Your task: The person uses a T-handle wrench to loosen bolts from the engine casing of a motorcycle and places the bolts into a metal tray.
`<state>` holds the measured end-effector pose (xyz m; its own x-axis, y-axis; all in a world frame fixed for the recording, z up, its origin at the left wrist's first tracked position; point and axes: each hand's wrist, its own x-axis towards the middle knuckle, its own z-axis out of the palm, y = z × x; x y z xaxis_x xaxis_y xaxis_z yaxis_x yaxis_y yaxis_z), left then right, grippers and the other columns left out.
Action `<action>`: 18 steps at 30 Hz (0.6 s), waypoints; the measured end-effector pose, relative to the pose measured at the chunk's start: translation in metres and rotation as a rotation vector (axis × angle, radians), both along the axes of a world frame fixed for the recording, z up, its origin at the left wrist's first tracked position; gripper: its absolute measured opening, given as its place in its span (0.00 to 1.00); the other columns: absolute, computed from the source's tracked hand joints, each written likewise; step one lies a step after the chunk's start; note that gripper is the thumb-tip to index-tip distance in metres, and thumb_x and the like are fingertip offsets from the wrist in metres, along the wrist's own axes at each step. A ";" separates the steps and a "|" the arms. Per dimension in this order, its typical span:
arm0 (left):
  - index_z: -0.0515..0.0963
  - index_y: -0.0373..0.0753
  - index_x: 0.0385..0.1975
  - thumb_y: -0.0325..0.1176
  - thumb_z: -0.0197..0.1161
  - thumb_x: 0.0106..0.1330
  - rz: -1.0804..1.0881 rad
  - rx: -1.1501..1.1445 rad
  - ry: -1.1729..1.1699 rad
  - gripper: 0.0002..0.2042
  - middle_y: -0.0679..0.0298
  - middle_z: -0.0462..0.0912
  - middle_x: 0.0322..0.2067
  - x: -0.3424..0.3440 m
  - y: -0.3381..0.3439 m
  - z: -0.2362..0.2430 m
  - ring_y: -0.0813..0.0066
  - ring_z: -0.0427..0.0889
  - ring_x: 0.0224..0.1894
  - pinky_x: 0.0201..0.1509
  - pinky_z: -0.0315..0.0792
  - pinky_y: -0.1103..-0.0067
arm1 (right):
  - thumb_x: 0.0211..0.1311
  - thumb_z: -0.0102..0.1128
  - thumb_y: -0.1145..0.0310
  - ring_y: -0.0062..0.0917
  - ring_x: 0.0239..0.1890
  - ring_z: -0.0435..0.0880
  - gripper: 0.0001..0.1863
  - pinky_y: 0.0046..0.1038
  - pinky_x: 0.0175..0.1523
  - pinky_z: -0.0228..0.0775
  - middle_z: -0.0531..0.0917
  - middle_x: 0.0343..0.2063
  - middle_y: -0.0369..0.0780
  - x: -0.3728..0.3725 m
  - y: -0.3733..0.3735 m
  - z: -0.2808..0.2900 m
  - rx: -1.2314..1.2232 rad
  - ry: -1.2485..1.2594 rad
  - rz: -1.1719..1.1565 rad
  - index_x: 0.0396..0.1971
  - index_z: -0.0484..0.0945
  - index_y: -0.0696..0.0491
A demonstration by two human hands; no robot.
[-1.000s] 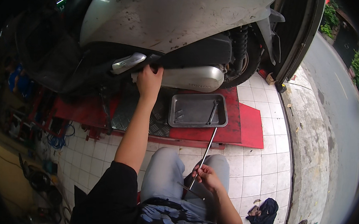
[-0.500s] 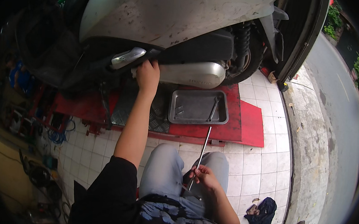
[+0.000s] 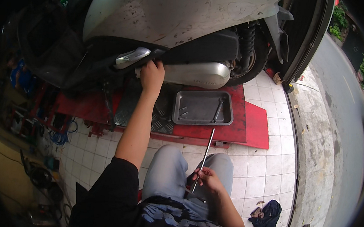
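A scooter (image 3: 155, 14) with pale, scuffed body panels stands in front of me. My left hand (image 3: 152, 78) reaches up to the front end of its silver engine-side cover (image 3: 197, 74), just below a shiny footrest (image 3: 132, 57). Its fingers are bent inward, and their tips and whatever they grip are hidden. Over my lap, my right hand (image 3: 207, 179) is closed around a long, thin T-handle wrench (image 3: 207, 151), its shaft slanting up and away. A grey metal tray (image 3: 181, 121) lies between the scooter and my knees, holding a spanner (image 3: 218, 111) and several small bolts (image 3: 183, 113).
The scooter stands on a red lift platform (image 3: 255, 123) with a dark tread plate (image 3: 127, 114). White floor tiles (image 3: 256, 166) surround it. A dark cloth (image 3: 267, 216) lies at the lower right, beside the kerb and road. Blue hose (image 3: 60, 136) is coiled at left.
The whole view has shifted very slightly. Both hands keep their places, the left at the engine cover and the right around the T-handle wrench.
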<state>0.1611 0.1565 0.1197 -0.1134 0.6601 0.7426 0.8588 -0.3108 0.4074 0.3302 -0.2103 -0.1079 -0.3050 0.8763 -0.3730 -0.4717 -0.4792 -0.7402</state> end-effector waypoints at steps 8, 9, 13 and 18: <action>0.77 0.32 0.30 0.39 0.61 0.63 -0.043 -0.020 -0.005 0.14 0.45 0.83 0.27 -0.001 -0.001 -0.002 0.42 0.83 0.33 0.39 0.77 0.56 | 0.75 0.46 0.71 0.16 0.21 0.73 0.09 0.17 0.31 0.67 0.85 0.33 0.41 -0.001 0.000 0.002 0.005 -0.016 0.010 0.45 0.74 0.59; 0.77 0.32 0.30 0.39 0.61 0.63 -0.026 -0.003 -0.004 0.14 0.45 0.83 0.26 0.001 -0.001 -0.002 0.42 0.83 0.33 0.39 0.77 0.56 | 0.75 0.46 0.71 0.16 0.21 0.73 0.09 0.17 0.31 0.67 0.85 0.33 0.41 -0.001 0.000 0.001 0.008 -0.016 0.011 0.45 0.74 0.59; 0.77 0.32 0.29 0.38 0.60 0.64 -0.084 -0.079 0.036 0.13 0.44 0.83 0.26 0.002 -0.007 0.001 0.42 0.83 0.32 0.38 0.77 0.56 | 0.75 0.47 0.71 0.16 0.21 0.73 0.09 0.17 0.31 0.67 0.84 0.33 0.41 -0.002 -0.001 0.002 -0.004 -0.021 0.005 0.45 0.74 0.59; 0.78 0.30 0.30 0.39 0.60 0.64 -0.116 0.021 -0.054 0.14 0.42 0.82 0.27 0.000 -0.004 -0.002 0.41 0.82 0.34 0.39 0.75 0.56 | 0.75 0.47 0.71 0.16 0.22 0.73 0.09 0.18 0.32 0.67 0.84 0.33 0.41 -0.004 -0.002 0.001 0.008 -0.021 0.014 0.45 0.74 0.59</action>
<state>0.1611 0.1525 0.1178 -0.0772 0.6553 0.7514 0.7936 -0.4158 0.4441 0.3266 -0.2120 -0.1066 -0.3097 0.8749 -0.3724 -0.4491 -0.4798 -0.7537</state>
